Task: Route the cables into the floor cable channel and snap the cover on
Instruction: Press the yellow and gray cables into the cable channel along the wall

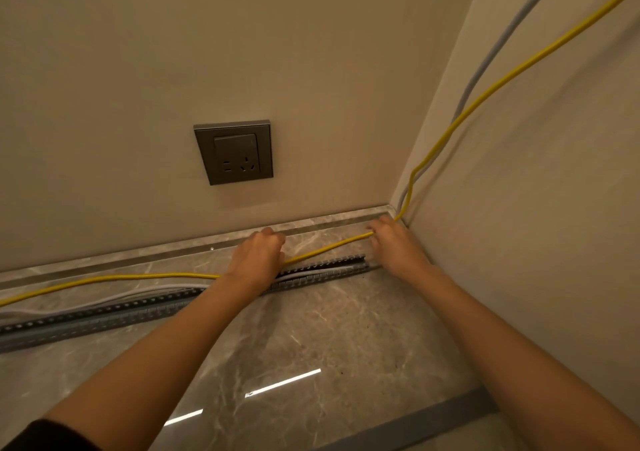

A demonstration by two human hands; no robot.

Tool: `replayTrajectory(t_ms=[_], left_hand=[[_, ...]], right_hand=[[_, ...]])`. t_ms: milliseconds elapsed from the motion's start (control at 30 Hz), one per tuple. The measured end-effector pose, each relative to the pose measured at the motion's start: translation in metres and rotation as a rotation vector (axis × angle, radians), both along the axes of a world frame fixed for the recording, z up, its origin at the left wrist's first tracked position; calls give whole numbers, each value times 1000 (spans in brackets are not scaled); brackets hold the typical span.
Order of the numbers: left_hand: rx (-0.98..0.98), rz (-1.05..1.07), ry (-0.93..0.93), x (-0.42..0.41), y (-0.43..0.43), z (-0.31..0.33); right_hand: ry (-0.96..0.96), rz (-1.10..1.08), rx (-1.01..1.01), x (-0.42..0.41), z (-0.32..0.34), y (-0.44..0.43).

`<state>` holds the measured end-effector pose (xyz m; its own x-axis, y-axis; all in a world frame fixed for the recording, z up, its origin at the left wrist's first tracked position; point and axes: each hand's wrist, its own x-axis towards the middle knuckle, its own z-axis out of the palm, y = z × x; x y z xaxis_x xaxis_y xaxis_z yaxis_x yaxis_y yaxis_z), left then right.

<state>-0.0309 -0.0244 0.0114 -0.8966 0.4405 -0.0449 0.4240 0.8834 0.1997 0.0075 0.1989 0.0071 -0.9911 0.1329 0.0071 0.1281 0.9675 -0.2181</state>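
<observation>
A grey slotted cable channel (114,315) lies on the marble floor along the wall, its right end near the corner. A grey cable (311,270) lies inside the channel at its right part and runs outside it at the left. A yellow cable (329,248) is stretched just above the channel between my hands. My left hand (258,255) grips the yellow cable over the channel's middle. My right hand (393,243) pinches the same cable near the corner. A long grey cover strip (433,419) lies on the floor at the lower right.
A dark wall socket (233,153) sits above the marble skirting (138,255). Both cables climb the right wall (519,208) from the corner. The yellow cable trails left along the floor toward the frame edge.
</observation>
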Motion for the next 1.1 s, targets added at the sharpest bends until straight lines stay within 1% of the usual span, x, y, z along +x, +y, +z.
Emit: replayTrajectory(t_ms=[67, 100, 167, 233, 300, 367, 433, 467, 567, 667, 700, 767, 867, 933, 1100], left_hand=[[-35, -11, -119, -12, 1, -4], [-31, -11, -188, -17, 1, -6], [27, 10, -305, -26, 2, -11], [79, 12, -362, -32, 0, -16], [101, -14, -356, -33, -2, -16], [170, -24, -261, -33, -4, -17], [268, -11, -148, -31, -9, -15], [312, -11, -122, -29, -11, -13], [390, -42, -166, -24, -19, -7], [411, -62, -181, -18, -24, -3], [403, -81, -189, -15, -24, -2], [348, -135, -207, -9, -25, -1], [197, -204, -175, -4, -27, -4], [108, -221, -151, -2, -29, -4], [3, -192, -113, 0, -31, -4]], right_hand=[[-73, 138, 105, -8, -3, 1], [-122, 156, 142, -12, -3, 1], [-202, 147, 195, -18, -5, 2], [-226, 114, 238, -18, -7, 2], [-187, 86, 260, -17, -7, 4], [-120, 63, 239, -15, -7, 6], [-72, 50, 180, -13, -6, 10], [-59, 55, 148, -11, -5, 11], [-55, 114, 96, -3, -3, 16], [-13, 141, 57, 5, -3, 18], [-7, 138, 52, 9, -3, 19], [-58, 147, 64, 13, -2, 20], [-108, 165, 40, 19, -6, 17], [-91, 139, -8, 21, -11, 12], [-10, 87, -58, 22, -18, 3]])
